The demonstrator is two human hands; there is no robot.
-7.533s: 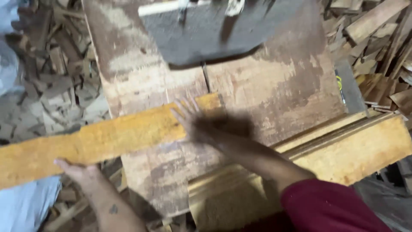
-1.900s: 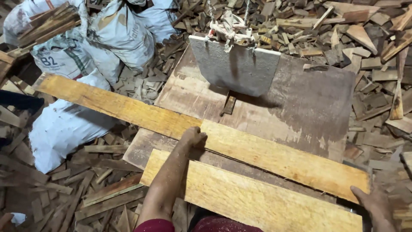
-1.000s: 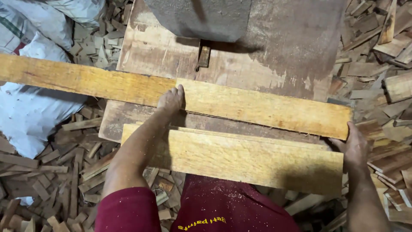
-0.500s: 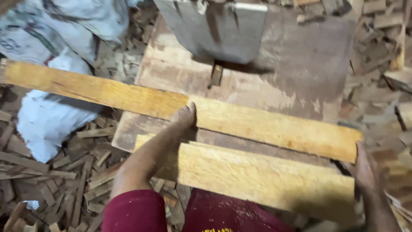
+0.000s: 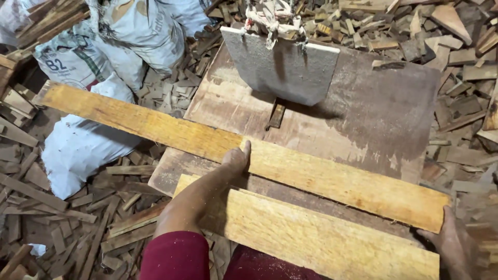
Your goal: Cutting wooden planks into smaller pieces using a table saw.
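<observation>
A long yellow wooden plank point(image 5: 155, 127) lies slantwise across a worn wooden saw table point(image 5: 373, 124). My left hand point(image 5: 234, 162) presses on the plank's near edge at its middle. My right hand point(image 5: 456, 246) grips the plank's right end at the table's corner. A second, wider plank point(image 5: 321, 238) lies closer to me under my left forearm. A grey guard plate point(image 5: 282, 67) hangs over the slot at the table's far side, tied with rope.
White filled sacks point(image 5: 129, 31) stand at the back left, one more sack point(image 5: 78, 150) beneath the plank's left end. Heaps of wood offcuts point(image 5: 62, 218) cover the floor on the left, behind and at the right point(image 5: 467, 78).
The long plank has stayed across the table with both hands on it. The view has pulled back and shifted, showing more of the sacks and the guard plate.
</observation>
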